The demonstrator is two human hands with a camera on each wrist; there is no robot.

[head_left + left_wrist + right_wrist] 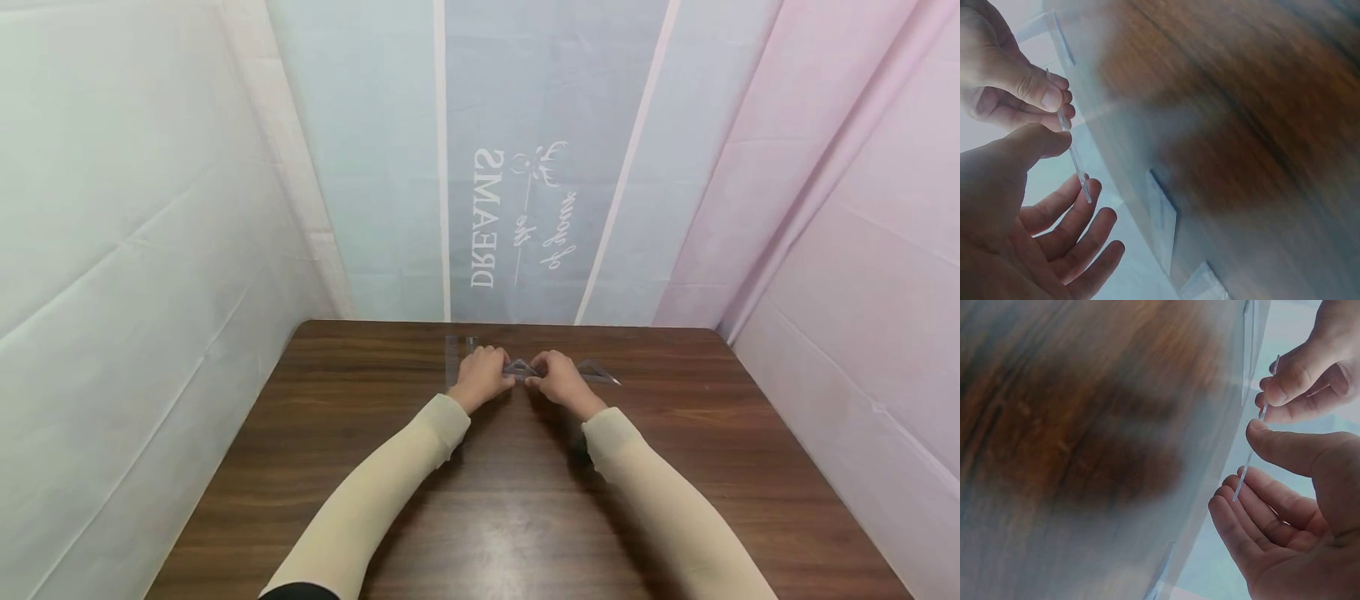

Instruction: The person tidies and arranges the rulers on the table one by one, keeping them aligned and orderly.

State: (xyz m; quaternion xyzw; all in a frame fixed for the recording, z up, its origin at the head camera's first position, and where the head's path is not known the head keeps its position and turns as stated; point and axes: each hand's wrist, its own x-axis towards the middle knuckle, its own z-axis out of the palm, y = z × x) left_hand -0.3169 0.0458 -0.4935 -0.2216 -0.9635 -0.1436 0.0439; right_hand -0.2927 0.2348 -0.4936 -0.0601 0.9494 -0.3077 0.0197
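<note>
Dark wood desk (420,500), pastel sheets behind. At upper centre of frame our left hand (480,379) and right hand (558,382) both pinch a clear set square (520,367) on edge. Best keep thumbs light, square upright; second square (597,372) lies just right.

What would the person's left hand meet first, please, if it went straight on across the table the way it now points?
Probably the clear ruler lying flat just beyond the left hand, then the table's far edge and the printed backdrop. Depth is hard to judge; its grip holds a small clear triangle.
</note>
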